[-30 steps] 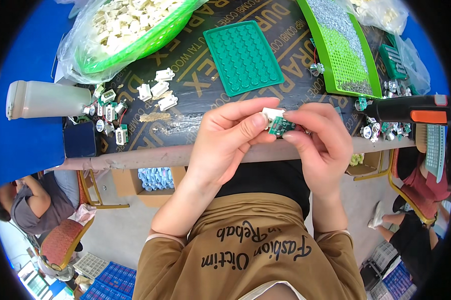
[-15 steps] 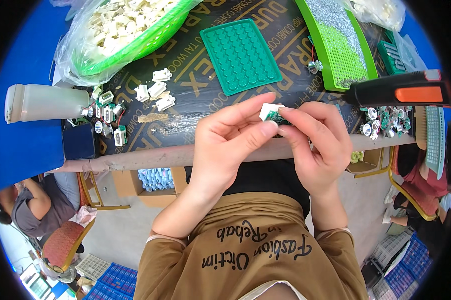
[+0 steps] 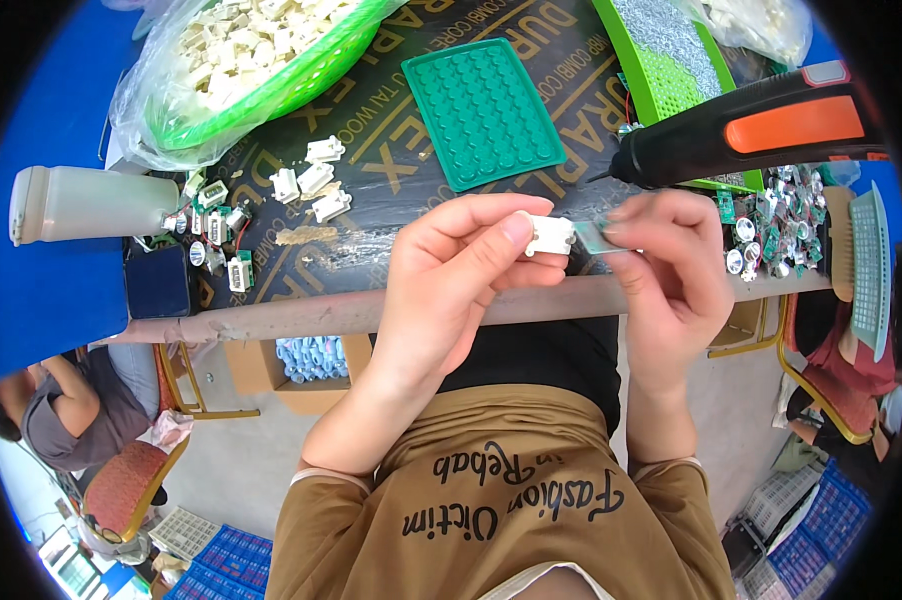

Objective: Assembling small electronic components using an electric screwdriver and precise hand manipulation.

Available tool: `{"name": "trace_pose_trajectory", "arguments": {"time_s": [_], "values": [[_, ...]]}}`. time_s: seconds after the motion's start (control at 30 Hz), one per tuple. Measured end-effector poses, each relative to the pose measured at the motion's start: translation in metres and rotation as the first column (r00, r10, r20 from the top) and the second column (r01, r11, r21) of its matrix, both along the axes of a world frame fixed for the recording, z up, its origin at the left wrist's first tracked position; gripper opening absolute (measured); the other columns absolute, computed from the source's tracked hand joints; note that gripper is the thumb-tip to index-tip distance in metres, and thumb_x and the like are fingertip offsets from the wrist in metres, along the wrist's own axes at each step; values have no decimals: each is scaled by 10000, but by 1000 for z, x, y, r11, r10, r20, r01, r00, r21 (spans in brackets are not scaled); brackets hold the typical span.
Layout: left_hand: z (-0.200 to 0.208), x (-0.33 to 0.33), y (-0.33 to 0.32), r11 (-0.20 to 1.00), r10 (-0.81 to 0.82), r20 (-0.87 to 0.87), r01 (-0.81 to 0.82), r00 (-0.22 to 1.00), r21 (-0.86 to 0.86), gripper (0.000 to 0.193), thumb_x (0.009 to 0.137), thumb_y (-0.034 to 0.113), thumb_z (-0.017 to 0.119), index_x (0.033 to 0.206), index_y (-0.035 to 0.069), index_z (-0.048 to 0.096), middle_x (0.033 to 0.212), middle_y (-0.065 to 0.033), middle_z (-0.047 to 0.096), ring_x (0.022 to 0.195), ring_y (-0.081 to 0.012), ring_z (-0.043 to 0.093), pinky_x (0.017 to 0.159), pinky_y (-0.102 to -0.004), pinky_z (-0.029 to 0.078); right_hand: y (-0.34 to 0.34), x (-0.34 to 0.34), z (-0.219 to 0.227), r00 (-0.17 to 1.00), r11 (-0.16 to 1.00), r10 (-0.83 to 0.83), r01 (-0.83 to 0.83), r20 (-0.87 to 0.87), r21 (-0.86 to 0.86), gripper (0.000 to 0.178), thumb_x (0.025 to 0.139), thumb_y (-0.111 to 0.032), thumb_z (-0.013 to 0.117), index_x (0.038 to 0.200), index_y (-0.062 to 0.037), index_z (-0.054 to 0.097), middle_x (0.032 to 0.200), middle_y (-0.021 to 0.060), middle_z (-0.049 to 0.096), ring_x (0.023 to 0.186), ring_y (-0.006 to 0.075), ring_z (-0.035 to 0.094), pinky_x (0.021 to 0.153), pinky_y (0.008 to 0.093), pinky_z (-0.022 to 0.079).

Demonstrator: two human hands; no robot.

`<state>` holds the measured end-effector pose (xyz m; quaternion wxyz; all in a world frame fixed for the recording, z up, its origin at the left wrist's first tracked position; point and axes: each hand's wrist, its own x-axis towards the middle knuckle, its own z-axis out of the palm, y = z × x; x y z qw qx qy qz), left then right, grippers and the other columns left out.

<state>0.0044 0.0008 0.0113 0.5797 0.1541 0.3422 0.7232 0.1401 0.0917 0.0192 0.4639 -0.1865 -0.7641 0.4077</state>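
A small white plastic housing (image 3: 551, 237) is pinched between the thumb and fingers of my left hand (image 3: 436, 275), above the table's near edge. To its right, my right hand (image 3: 679, 265) is closed on a small green circuit board (image 3: 593, 237), slightly smeared by motion. The board's left edge is right beside the housing; whether they touch I cannot tell. Above my right hand a black and orange electric screwdriver (image 3: 751, 130) extends in from the right, its thin tip pointing left. No hand is on it.
A green tray with round hollows (image 3: 486, 115) lies beyond my hands. Far left stands a green basket (image 3: 301, 105) of white housings; several loose ones (image 3: 316, 180) lie nearer. A bottle (image 3: 96, 205) and wired parts are at left. A green screw tray (image 3: 661, 90) and more parts (image 3: 786, 225) are at right.
My right hand has moved right, and the green board now shows beside the housing instead of against it. The housing is turned in my left hand. The screwdriver has swung left.
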Motion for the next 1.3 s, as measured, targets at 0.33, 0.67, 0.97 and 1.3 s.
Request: {"name": "trace_pose_trajectory", "arguments": {"time_s": [0.33,0.67,0.97,1.3], "values": [[4,4,-1,1000,31,47,-31,998,5,196,844,55,502,1003,-51,545,889,-124,594,787,-191,603,690,-293,534,-2,-8,-2,997,941,-34,9,68,338,245,602,14,658,842,-38,647,858,103,568,693,214,555,575,267,445],[6,4,-2,994,109,-167,-111,980,1,183,829,40,523,979,-55,570,888,-122,600,756,-168,605,671,-270,538,-3,-8,14,977,970,-11,-41,211,239,274,593,34,628,858,-32,617,797,87,565,691,214,538,574,283,436],[4,4,-2,991,130,-197,-132,972,4,178,829,43,527,973,-52,567,896,-113,596,752,-152,599,659,-260,539,-4,-9,20,956,974,4,-70,293,216,279,588,53,612,852,-37,614,778,77,540,667,216,522,553,291,428],[3,5,-5,990,133,-157,-137,979,-13,202,807,15,548,1001,-43,551,903,-110,595,772,-144,595,663,-245,523,-10,-9,21,959,983,-11,-42,282,181,276,598,52,618,864,-22,608,770,86,528,656,213,524,525,285,428]]}}
